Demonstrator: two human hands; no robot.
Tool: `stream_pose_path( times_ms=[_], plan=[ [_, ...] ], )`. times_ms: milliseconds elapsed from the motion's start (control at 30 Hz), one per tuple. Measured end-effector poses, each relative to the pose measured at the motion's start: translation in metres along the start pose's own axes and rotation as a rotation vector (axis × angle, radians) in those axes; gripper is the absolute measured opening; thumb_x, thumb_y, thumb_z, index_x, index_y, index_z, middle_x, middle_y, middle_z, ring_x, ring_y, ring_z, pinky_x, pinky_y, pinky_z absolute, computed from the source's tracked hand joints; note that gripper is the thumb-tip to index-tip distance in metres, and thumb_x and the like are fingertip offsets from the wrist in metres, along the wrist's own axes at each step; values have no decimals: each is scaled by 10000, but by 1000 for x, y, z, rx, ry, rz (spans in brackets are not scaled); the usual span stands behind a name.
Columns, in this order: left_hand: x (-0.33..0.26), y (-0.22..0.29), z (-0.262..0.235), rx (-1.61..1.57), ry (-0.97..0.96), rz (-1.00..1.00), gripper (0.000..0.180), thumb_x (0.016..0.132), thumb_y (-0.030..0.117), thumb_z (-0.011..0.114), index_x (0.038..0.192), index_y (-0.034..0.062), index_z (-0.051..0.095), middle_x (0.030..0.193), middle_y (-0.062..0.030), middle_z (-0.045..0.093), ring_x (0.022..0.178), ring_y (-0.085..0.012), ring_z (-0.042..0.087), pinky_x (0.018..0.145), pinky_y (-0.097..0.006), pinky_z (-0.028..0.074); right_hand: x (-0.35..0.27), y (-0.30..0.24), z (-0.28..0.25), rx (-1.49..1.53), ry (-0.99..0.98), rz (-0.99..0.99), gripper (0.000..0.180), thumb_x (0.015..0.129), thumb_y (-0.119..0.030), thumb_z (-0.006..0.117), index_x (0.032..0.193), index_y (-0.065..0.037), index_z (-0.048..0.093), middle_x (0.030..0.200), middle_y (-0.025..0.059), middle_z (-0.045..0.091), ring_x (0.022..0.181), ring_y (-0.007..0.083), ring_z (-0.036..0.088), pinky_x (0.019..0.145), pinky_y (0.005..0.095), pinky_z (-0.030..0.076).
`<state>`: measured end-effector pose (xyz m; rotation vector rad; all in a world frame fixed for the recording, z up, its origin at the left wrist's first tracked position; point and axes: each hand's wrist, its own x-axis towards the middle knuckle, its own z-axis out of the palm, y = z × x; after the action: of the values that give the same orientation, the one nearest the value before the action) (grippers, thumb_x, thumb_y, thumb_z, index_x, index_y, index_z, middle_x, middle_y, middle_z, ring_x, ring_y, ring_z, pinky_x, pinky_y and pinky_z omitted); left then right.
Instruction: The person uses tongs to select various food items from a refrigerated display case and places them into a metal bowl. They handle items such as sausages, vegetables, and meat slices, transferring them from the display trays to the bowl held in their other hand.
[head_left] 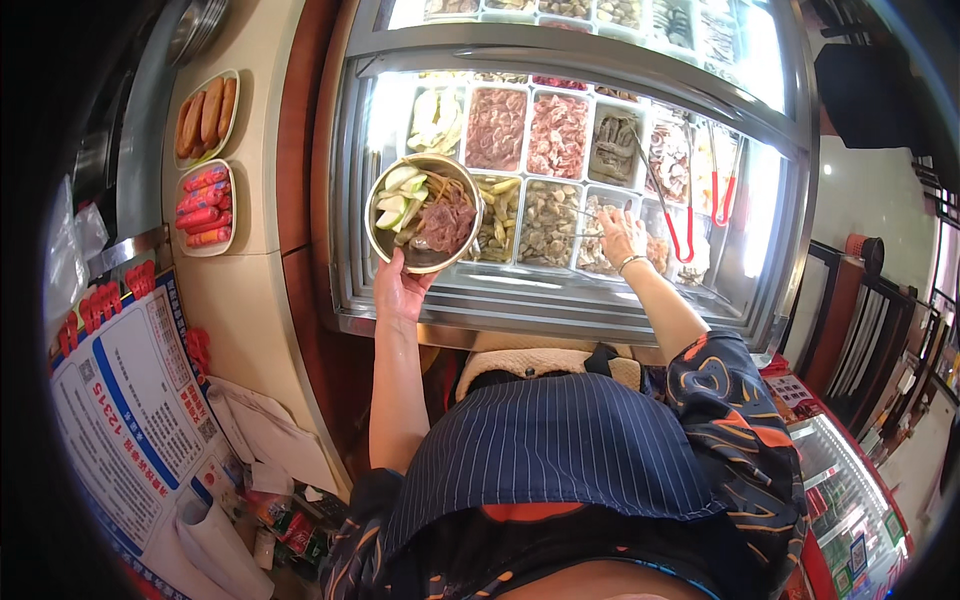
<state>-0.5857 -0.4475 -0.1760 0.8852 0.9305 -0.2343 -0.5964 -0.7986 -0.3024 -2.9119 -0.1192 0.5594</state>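
My left hand (402, 288) grips the rim of a round metal bowl (374, 236) from below, thumb up against its side. Pale green-white vegetable slices (398, 197), brownish strips and a heap of dark red sliced meat (446, 222) lie in the bowl. Over the lit display case, my right hand (622, 238) is closed on metal tongs (584, 236), whose thin arms point left above a tray of greyish-brown pieces (547, 225). The tongs' tips are too fine to tell whether they pinch food. Its palm side is hidden.
White trays of raw meat (496, 130) and other food fill the metal-framed case (560, 310). Red-handled tongs (682, 225) rest at its right. On the left counter (262, 190) stand a dish of sausages (207, 118) and one of red-wrapped sticks (205, 208).
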Motion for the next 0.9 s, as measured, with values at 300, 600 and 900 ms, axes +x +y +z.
stream_pose_path(
  times_ms=[300,600,900],
  plan=[
    [-14,2,10,-14,-54,51,303,899,176,389,1195,114,373,1057,-128,547,842,-253,609,621,-366,565,4,43,-40,93,445,485,630,622,-138,658,1201,-75,419,1133,188,450,1023,331,447,875,419,374],
    [-75,102,19,-24,-234,231,408,844,202,494,1209,56,386,1090,-108,535,911,-258,587,695,-435,535,18,85,-15,164,323,699,643,615,-120,649,1204,-49,402,1122,193,454,1029,334,444,879,413,374],
    [-35,309,-86,-37,-117,557,322,887,151,348,1086,-98,391,1002,-202,548,865,-308,594,711,-360,553,16,83,-12,168,298,667,656,607,-101,641,1206,-24,385,1112,197,457,1036,337,441,883,407,373]
  ],
)
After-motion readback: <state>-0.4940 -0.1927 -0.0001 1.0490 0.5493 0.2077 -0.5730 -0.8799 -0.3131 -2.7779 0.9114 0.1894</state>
